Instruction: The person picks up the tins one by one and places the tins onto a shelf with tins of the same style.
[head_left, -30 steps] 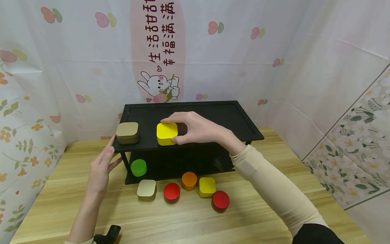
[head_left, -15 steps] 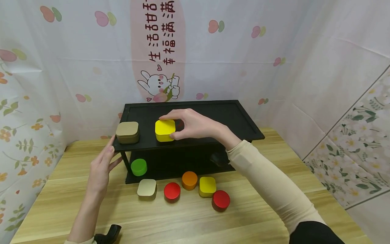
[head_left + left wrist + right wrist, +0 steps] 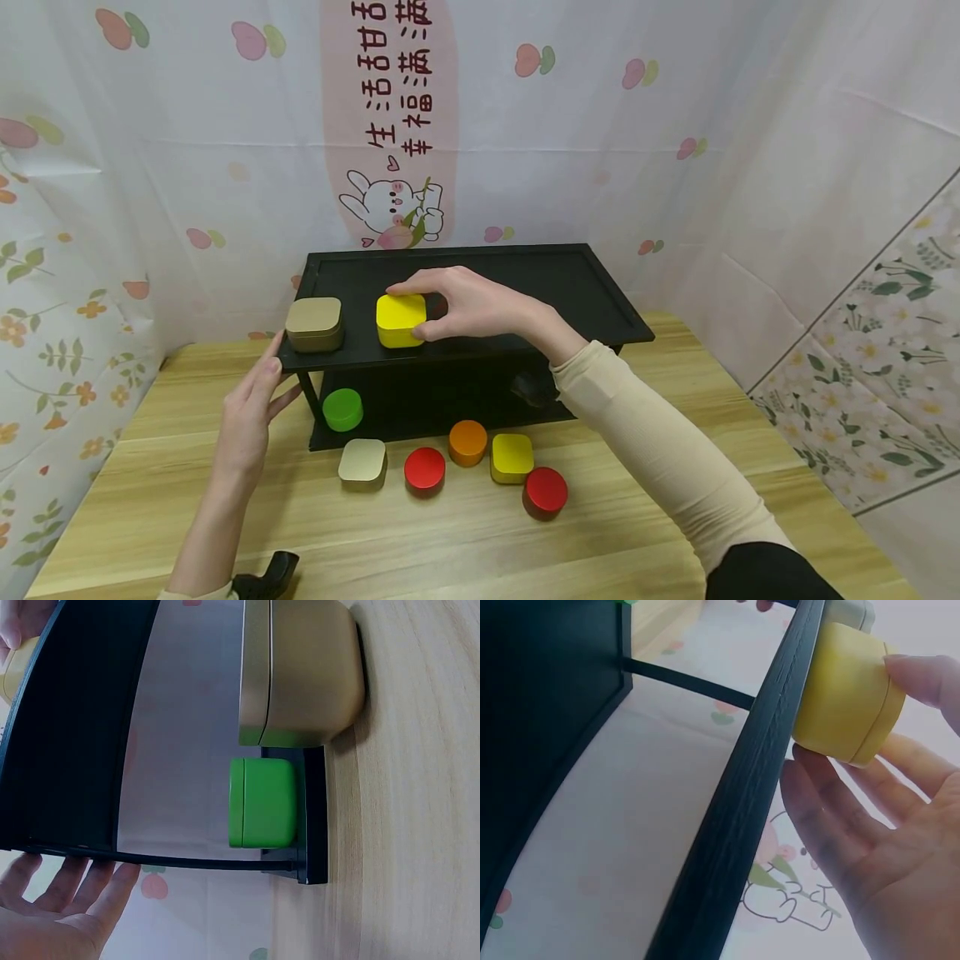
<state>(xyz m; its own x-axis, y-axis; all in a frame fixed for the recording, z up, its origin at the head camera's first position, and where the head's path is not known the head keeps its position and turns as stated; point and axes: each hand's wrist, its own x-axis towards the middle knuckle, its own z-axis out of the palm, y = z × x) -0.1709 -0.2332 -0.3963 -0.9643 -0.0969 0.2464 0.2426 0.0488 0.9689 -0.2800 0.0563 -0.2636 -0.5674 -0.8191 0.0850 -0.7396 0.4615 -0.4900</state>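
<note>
My right hand (image 3: 480, 308) pinches a bright yellow square tin (image 3: 401, 320) between thumb and fingers, low at the front of the black two-tier shelf's (image 3: 517, 275) top. In the right wrist view the tin's base is right at the top board. To its left on that board stands a gold square tin (image 3: 313, 326). My left hand (image 3: 251, 408) rests against the shelf's left front corner; the left wrist view shows its straight fingers (image 3: 112, 896) touching the side edge. On the lower tier, at the left, sits a green round tin (image 3: 342, 410).
On the wooden table (image 3: 420, 550) before the shelf stand a pale gold square tin (image 3: 363, 462), a red round tin (image 3: 424, 471), an orange round tin (image 3: 468, 442), a yellow square tin (image 3: 512, 457) and another red round tin (image 3: 545, 492). A patterned curtain (image 3: 562, 167) hangs behind.
My right hand has moved the yellow square tin slightly left along the top board, toward the gold tin. The left hand stays at the shelf's corner.
</note>
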